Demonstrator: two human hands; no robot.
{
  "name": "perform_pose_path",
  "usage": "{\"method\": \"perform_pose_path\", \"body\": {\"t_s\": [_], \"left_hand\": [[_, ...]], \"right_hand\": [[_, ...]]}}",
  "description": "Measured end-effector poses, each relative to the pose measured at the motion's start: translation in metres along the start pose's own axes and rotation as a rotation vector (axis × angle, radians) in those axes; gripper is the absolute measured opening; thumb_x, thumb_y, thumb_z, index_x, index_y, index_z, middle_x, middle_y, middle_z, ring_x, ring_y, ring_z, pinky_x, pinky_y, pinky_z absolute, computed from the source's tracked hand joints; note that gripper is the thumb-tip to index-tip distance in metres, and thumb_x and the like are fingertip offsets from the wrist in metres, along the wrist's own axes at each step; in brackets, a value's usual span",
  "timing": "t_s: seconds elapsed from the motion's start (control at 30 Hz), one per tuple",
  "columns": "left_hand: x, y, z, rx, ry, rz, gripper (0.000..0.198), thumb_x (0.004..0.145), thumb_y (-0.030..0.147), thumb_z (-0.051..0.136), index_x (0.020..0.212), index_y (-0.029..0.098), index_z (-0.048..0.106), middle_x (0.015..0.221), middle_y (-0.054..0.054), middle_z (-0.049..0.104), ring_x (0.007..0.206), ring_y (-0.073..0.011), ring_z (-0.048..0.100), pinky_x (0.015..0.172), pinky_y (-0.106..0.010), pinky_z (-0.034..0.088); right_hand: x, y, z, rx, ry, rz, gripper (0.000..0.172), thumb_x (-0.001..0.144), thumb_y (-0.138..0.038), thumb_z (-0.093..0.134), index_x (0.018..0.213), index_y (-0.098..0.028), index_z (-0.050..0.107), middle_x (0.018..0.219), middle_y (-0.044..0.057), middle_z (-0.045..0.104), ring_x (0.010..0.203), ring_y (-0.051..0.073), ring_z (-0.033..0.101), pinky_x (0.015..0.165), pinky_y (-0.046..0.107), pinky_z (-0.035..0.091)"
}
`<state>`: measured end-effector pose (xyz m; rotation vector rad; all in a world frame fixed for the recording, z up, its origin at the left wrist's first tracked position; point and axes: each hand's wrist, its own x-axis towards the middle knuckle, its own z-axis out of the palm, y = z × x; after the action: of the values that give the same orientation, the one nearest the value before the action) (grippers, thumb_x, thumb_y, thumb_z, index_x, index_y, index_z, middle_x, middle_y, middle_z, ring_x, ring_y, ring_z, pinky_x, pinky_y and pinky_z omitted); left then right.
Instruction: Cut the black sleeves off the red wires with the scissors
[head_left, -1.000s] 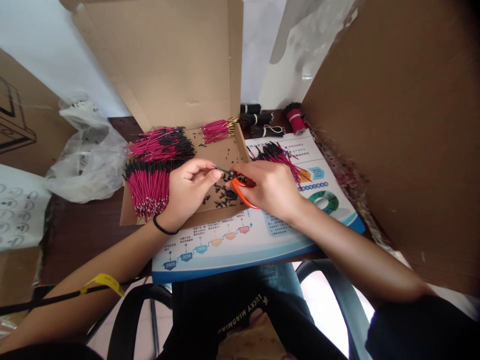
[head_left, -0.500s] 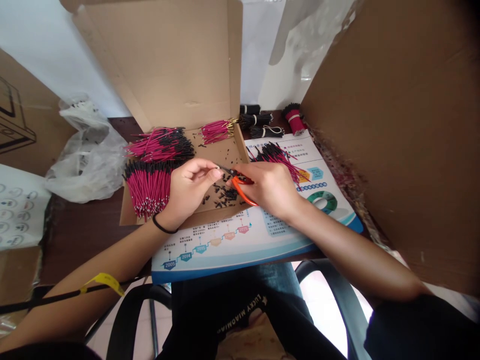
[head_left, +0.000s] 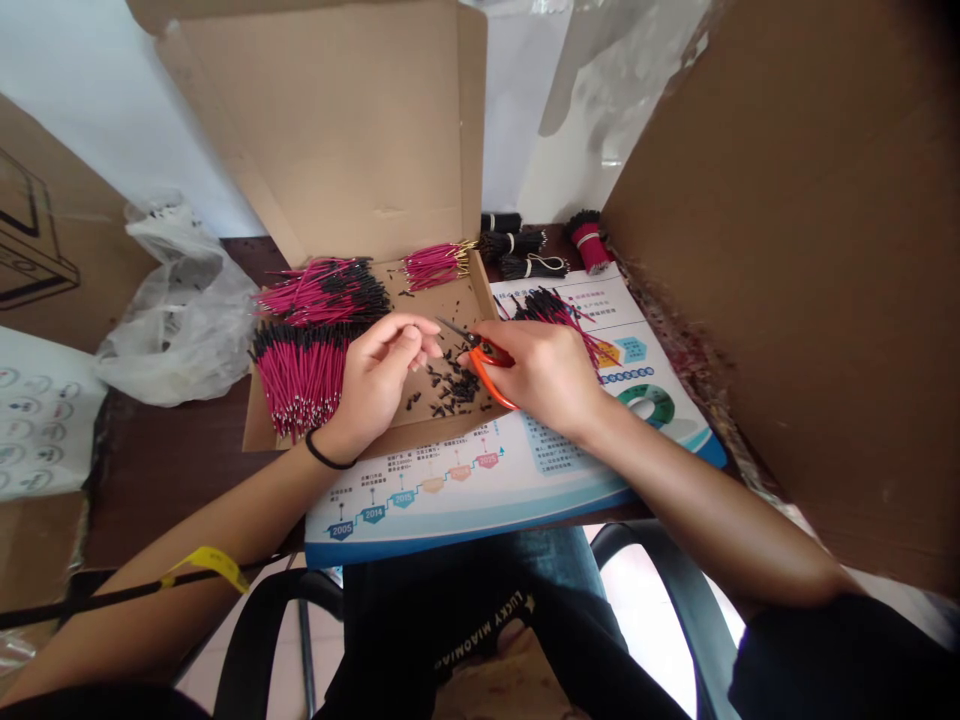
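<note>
My right hand (head_left: 544, 375) grips orange-handled snips (head_left: 480, 362), their blades apart over the shallow cardboard box (head_left: 448, 300). My left hand (head_left: 375, 378) hovers beside the blades with fingers curled in a pinch; what it holds is too small to see. Black cut-off bits (head_left: 450, 385) lie scattered on the box floor under both hands. Piles of pink-and-black wires (head_left: 304, 365) fill the box's left side. A further pile (head_left: 326, 288) and a small bunch (head_left: 435, 262) lie at the back.
More wires (head_left: 555, 308) lie on a printed poster (head_left: 480, 475) right of the box. Tied bundles (head_left: 525, 245) sit at the back. A plastic bag (head_left: 180, 310) is at left, a big cardboard sheet (head_left: 810, 250) at right. Chair arms lie below.
The snips' blades have come apart and drawn slightly away from my left fingertips. The left hand has shifted a little to the left. The camera tilted slightly.
</note>
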<state>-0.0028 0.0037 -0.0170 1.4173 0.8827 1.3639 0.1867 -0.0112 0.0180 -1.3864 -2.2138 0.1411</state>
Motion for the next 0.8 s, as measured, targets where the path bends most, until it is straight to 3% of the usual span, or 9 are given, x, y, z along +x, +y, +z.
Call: {"method": "perform_pose_path", "body": {"t_s": [0.23, 0.47, 0.8], "left_hand": [[-0.0006, -0.0027, 0.0003, 0.119, 0.013, 0.023, 0.015, 0.081, 0.033, 0.067, 0.088, 0.02, 0.065, 0.076, -0.001, 0.067, 0.067, -0.0094, 0.062, 0.064, -0.022, 0.05], [-0.002, 0.0014, 0.0001, 0.244, 0.037, 0.016, 0.018, 0.079, 0.034, 0.069, 0.084, 0.017, 0.065, 0.073, -0.002, 0.067, 0.063, -0.0099, 0.063, 0.058, -0.022, 0.05], [-0.0025, 0.0042, 0.0031, 0.191, 0.024, -0.039, 0.023, 0.075, 0.037, 0.072, 0.08, 0.016, 0.065, 0.071, -0.004, 0.07, 0.064, -0.0132, 0.066, 0.059, -0.025, 0.052]], "right_hand": [[-0.0008, 0.0003, 0.0021, -0.008, 0.011, -0.003, 0.031, 0.086, -0.039, 0.056, 0.102, -0.017, 0.072, 0.082, 0.007, 0.074, 0.069, 0.017, 0.065, 0.06, 0.028, 0.044], [-0.0004, 0.0003, 0.0026, -0.012, 0.024, -0.005, 0.032, 0.086, -0.038, 0.056, 0.103, -0.016, 0.071, 0.085, 0.009, 0.074, 0.074, 0.019, 0.068, 0.064, 0.03, 0.048], [-0.0008, -0.0002, 0.004, 0.012, 0.034, -0.1, 0.031, 0.087, -0.036, 0.055, 0.1, -0.014, 0.072, 0.083, 0.008, 0.074, 0.074, 0.018, 0.068, 0.064, 0.027, 0.049]]}}
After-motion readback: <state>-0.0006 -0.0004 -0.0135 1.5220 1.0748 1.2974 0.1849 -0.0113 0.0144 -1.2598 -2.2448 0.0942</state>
